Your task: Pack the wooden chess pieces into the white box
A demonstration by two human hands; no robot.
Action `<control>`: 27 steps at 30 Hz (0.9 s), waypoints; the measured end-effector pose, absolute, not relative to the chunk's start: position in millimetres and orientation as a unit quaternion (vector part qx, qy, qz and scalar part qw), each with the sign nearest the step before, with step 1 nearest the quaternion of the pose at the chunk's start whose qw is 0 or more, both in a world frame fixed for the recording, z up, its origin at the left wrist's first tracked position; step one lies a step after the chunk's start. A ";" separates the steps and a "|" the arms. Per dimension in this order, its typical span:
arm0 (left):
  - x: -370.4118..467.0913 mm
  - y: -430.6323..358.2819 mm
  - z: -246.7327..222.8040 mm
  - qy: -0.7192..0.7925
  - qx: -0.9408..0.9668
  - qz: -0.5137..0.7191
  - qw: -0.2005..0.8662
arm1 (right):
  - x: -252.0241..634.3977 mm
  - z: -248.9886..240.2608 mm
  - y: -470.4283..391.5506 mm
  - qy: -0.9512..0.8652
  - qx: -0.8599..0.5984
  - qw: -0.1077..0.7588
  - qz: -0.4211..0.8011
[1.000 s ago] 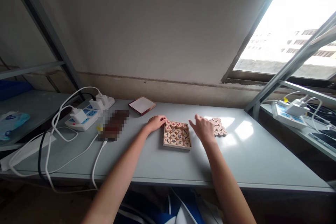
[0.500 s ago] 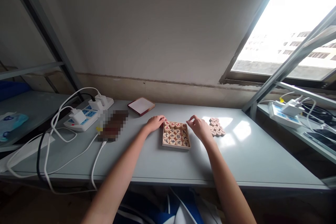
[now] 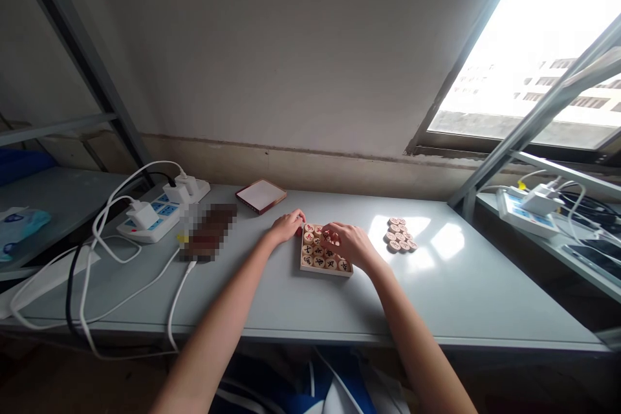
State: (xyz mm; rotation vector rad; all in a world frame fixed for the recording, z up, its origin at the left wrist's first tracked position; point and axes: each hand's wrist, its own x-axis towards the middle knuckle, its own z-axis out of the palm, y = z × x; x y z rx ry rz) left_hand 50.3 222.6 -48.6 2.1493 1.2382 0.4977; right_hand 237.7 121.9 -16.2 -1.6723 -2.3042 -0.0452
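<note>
A shallow square box (image 3: 326, 272) with a pale rim lies near the middle of the table. Round wooden Chinese chess pieces (image 3: 319, 261) with red and black characters fill it in rows. My left hand (image 3: 286, 229) is closed at the far left corner of the box, fingertips on its edge. Over the far right part of the box arches my right hand (image 3: 353, 243), fingers bent down around a chess piece; the hand hides several pieces beneath it. To the right, a cluster of more chess pieces (image 3: 400, 236) lies flat in the sunlight.
A shallow dark-red-edged lid (image 3: 262, 196) lies behind my left hand. Left are a power strip (image 3: 154, 223) with white plugs, loose cables (image 3: 104, 226) and a blurred-out object (image 3: 209, 233). Metal frame posts (image 3: 485, 171) flank the grey table (image 3: 460, 297).
My right hand has moved left, from beside the box to above its far right part, covering several pieces. The left hand stays at the box corner, almost unmoved.
</note>
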 end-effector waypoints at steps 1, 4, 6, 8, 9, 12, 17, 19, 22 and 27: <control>50.3 222.3 -48.2 0.466 0.809 0.189 0.304 | 236.6 -17.4 122.3 -0.801 -0.580 0.145 -0.020; 50.1 221.4 -47.3 0.462 0.806 0.191 0.317 | 232.7 -19.7 123.0 -0.803 -0.579 0.140 -0.024; 49.9 221.4 -47.2 0.456 0.805 0.198 0.325 | 230.6 -19.9 122.9 -0.806 -0.575 0.140 -0.020; 49.5 221.6 -47.4 0.452 0.804 0.204 0.329 | 229.2 -19.3 122.4 -0.809 -0.570 0.143 -0.014; 49.3 221.8 -47.6 0.451 0.804 0.204 0.330 | 228.8 -19.0 122.2 -0.810 -0.568 0.146 -0.011; 49.0 222.3 -48.1 0.447 0.807 0.204 0.328 | 228.4 -18.6 121.7 -0.810 -0.566 0.155 -0.006; 49.2 222.7 -48.9 0.446 0.815 0.200 0.310 | 229.5 -20.8 122.9 -0.817 -0.551 0.171 -0.008; 49.4 222.8 -49.1 0.444 0.819 0.199 0.305 | 229.9 -21.9 123.3 -0.818 -0.548 0.174 -0.010; 49.8 222.9 -48.8 0.440 0.823 0.196 0.301 | 229.7 -22.9 123.1 -0.818 -0.547 0.176 -0.012; 50.3 222.3 -46.3 0.441 0.826 0.192 0.294 | 230.4 -19.1 122.0 -0.812 -0.558 0.171 0.002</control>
